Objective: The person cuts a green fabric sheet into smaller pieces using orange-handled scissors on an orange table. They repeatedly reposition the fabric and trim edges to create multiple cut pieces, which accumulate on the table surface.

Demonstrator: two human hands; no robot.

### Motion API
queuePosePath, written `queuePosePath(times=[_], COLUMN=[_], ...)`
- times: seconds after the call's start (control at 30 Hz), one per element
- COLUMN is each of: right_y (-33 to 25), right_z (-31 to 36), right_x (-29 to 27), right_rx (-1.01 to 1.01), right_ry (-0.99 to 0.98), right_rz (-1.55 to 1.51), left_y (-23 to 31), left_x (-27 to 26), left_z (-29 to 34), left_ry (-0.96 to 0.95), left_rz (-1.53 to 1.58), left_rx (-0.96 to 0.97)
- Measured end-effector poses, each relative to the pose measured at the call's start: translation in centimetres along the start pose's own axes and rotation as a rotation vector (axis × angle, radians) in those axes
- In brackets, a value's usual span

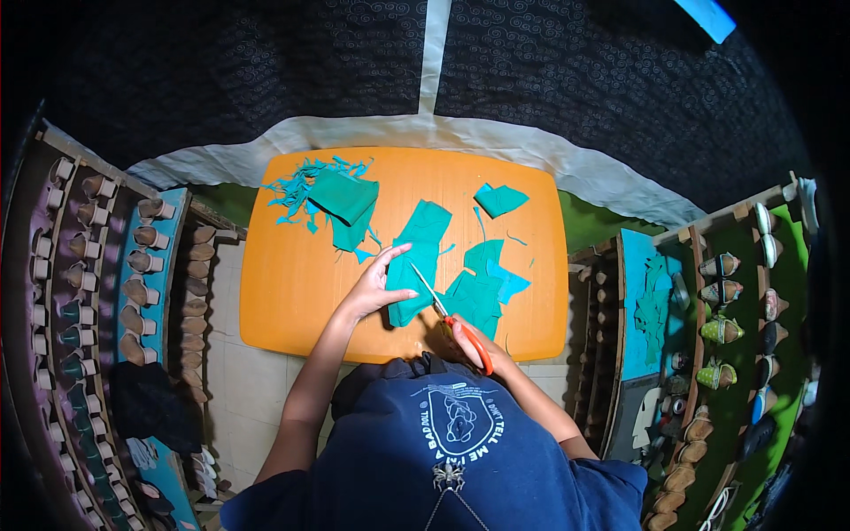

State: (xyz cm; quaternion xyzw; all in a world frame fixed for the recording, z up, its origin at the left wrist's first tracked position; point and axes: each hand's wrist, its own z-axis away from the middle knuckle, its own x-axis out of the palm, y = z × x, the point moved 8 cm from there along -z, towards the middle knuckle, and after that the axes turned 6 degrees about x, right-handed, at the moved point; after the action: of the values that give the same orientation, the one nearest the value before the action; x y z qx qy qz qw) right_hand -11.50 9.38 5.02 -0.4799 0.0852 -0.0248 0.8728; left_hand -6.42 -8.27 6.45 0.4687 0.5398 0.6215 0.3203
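Observation:
My left hand (365, 290) holds a long green cloth piece (423, 228) by its left edge, thumb and fingers lying apart on it. Scissors (482, 354) with orange handles are in my right hand (469, 334). Their slim blades point up and left and lie over the cloth's right side; whether they touch it I cannot tell. Just right of the scissors lie more green cut pieces (474, 296) with a blue patch (512, 285) among them. A folded green cloth (345, 196) rests at the far left beside a heap of thin green scraps (292, 188).
The orange table (274, 292) has rounded corners. A small green piece (502, 200) lies at its far right, with thin snippets nearby. Racks of shoe lasts (142, 292) stand on the left, and racks of shoes (722, 330) on the right. A dark patterned curtain (567, 88) hangs behind.

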Motion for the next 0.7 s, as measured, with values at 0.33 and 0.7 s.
queuePosePath(times=[0.33,0.7], right_y=[-0.6,-0.3], right_z=[0.0,0.1], right_x=[-0.1,-0.4], right_rx=[-0.058,-0.057], right_ry=[-0.005,-0.061], right_rz=[0.063,0.059], left_y=[-0.6,0.6], left_x=[0.3,0.1], left_z=[0.2,-0.1], left_ry=[-0.052,-0.071], left_rz=[-0.049,-0.068], left_rx=[0.033,0.035])
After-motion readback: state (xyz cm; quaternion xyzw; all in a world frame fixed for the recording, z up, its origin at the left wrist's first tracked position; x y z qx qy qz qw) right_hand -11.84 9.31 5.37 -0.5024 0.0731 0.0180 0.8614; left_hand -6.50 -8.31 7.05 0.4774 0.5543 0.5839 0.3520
